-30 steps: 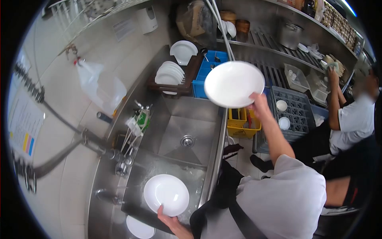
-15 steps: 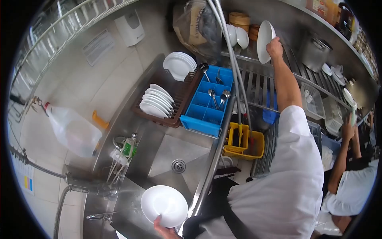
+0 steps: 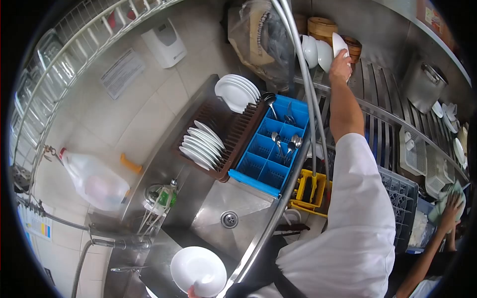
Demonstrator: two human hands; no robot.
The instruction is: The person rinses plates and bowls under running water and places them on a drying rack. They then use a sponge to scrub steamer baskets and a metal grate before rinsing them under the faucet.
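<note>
At the upper right, my right hand (image 3: 341, 67) stretches out to the slatted shelf and grips a white bowl (image 3: 339, 43), which shows nearly edge-on. That bowl stands tilted right beside other white bowls (image 3: 310, 51), with bamboo steamers (image 3: 322, 29) behind. Low in the view, my left hand (image 3: 192, 292) holds a second white bowl (image 3: 198, 270) by its near rim over the steel sink unit. Only the thumb shows there, lying on the bowl's inside; the other fingers are hidden underneath.
Beyond the sink basin (image 3: 211, 208), a brown rack (image 3: 236, 144) holds white plates. Beside it, a blue divided caddy (image 3: 253, 181) contains cutlery. Metal pipes (image 3: 309, 94) rise near my right arm. At right, a co-worker's hand (image 3: 451, 211) presses a pale green cloth (image 3: 437, 207).
My right hand has carried its bowl leftward to the standing bowls and turned it from face-on to nearly edge-on. My left hand still holds its bowl. The camera view has shifted slightly.
</note>
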